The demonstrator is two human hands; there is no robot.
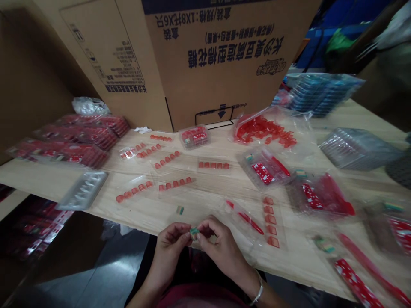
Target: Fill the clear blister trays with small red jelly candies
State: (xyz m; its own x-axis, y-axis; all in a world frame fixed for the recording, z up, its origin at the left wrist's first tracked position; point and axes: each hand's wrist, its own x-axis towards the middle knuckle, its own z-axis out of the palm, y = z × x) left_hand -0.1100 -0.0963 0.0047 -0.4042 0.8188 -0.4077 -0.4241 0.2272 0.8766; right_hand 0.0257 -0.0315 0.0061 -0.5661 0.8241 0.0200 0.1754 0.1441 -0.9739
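At the table's near edge, a small green-and-beige block (194, 233) is pinched between the fingertips of my left hand (171, 244) and my right hand (221, 248). Both hands are closed, and fingers cover part of the piece. Just beyond them lies a similar small striped block (180, 210). To the right of my right hand, a clear plastic sleeve holds a slim red stick-like tool (246, 217). Beside it is a clear strip with a row of red nail-shaped pieces (270, 219).
Several more strips of red pieces (175, 184) lie mid-table. A cardboard box (224, 81) stands behind. Stacked red packs (73, 137) are at left, near a clear tray (83, 190). Filled clear packs (266, 169), a bag of red pieces (265, 130) and clear trays (356, 147) are at right.
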